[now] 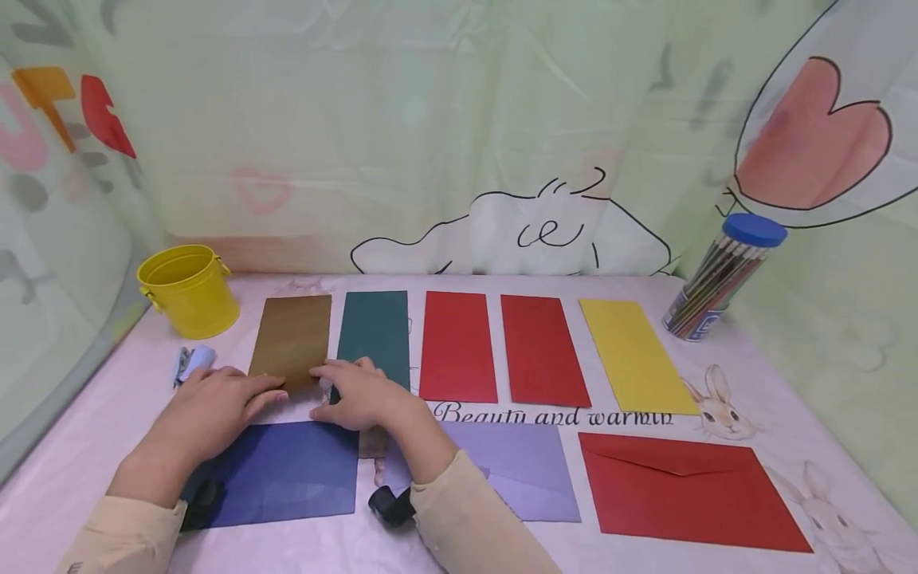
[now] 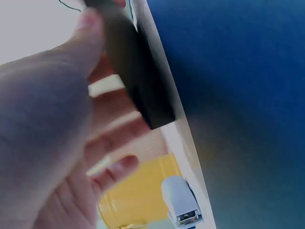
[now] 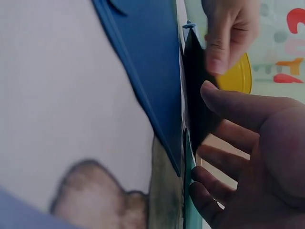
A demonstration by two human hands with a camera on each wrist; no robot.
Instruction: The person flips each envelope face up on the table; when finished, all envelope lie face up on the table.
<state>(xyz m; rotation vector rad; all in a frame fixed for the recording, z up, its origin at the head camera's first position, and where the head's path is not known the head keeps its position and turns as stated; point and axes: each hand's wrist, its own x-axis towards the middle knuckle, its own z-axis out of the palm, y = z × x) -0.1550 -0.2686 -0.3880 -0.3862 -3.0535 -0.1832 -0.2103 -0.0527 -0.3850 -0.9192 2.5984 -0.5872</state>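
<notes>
A brown envelope [image 1: 294, 335] lies at the left end of the back row, its near edge between both hands. My left hand [image 1: 204, 418] grips its near left corner. In the left wrist view the envelope [image 2: 138, 71] shows dark, with the thumb on one side and fingers on the other. My right hand [image 1: 366, 395] pinches the near right corner; the right wrist view shows its thumb against the dark envelope [image 3: 194, 81], which tilts up from the table. Just below the hands lies a blue envelope [image 1: 294, 474]. A green envelope [image 1: 374, 327] sits beside the brown one, partly behind my right hand.
Two red envelopes [image 1: 457, 347] and a yellow envelope [image 1: 634, 351] continue the back row. In front lie a purple envelope [image 1: 538, 470] and a red flapped envelope [image 1: 696, 502]. A yellow bucket [image 1: 208, 307], a small stapler [image 1: 195, 360] and a pencil jar [image 1: 717, 283] stand around them.
</notes>
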